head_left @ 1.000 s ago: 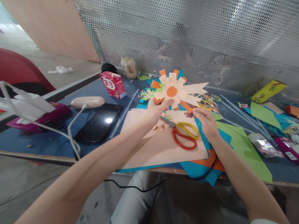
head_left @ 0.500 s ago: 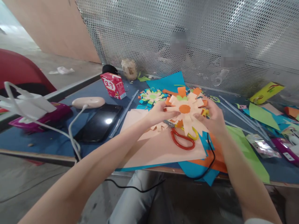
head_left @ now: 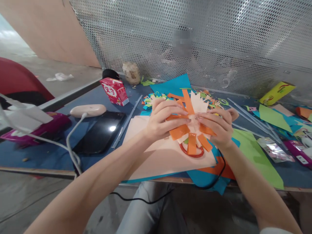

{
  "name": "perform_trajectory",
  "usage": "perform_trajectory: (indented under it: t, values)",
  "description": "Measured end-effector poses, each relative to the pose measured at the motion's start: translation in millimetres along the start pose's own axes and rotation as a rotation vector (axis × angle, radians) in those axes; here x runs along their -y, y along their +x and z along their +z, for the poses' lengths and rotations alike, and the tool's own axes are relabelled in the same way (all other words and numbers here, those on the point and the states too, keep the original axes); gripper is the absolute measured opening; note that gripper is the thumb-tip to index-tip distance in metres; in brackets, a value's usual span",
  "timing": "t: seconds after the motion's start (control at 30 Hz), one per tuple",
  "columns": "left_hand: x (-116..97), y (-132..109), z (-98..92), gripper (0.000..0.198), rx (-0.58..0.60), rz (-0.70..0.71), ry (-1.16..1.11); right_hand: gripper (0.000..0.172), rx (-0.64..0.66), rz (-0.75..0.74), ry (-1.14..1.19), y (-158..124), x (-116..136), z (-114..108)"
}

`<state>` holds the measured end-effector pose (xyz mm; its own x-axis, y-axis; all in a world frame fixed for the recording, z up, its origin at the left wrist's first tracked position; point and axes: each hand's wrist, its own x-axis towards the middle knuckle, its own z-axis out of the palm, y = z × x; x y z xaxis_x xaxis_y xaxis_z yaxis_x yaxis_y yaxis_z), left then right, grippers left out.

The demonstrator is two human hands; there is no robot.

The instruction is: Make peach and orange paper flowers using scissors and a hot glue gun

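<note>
Between my two hands is a paper flower (head_left: 192,143) with orange and pale peach strips, its orange-stripped side facing me. My left hand (head_left: 164,119) grips its left side, fingertips near the middle. On the right side my right hand (head_left: 218,125) holds it with fingers bent toward the centre. Red-handled scissors (head_left: 195,155) lie beneath the flower on peach sheets (head_left: 156,159), mostly covered. A smaller fringed paper flower (head_left: 154,97) in green, white and blue lies behind my left hand.
A black phone (head_left: 99,131), a white cabled device (head_left: 88,110) and a red box (head_left: 114,91) stand left. Behind rises a perforated metal panel (head_left: 146,35). Green paper (head_left: 258,156), clear sticks (head_left: 253,118) and a yellow packet (head_left: 276,93) lie right. A black cable crosses the front edge.
The flower has been turned over: its peach face with the orange centre no longer shows, and orange strips do. Both hands have moved their fingers inward over its middle.
</note>
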<state>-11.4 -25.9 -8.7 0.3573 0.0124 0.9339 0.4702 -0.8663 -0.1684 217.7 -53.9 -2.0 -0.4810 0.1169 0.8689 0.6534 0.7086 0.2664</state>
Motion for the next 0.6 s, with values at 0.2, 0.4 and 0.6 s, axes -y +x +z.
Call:
perform_trajectory:
  t: [0.2, 0.4, 0.6]
  values:
    - [-0.6, 0.6, 0.7, 0.017, -0.03, 0.102, 0.022, 0.027, 0.006, -0.096, -0.096, 1.1, 3.3, -3.1]
    - [-1.2, -1.0, 4.1, 0.027, 0.039, -0.067, -0.021, 0.026, 0.046, -0.129, -0.045, 5.1, 6.5, 0.2]
    - [1.0, -4.2, 4.7, 0.032, 0.134, -0.115, -0.036, 0.024, 0.119, -0.106, -0.003, 3.4, 4.7, 0.5]
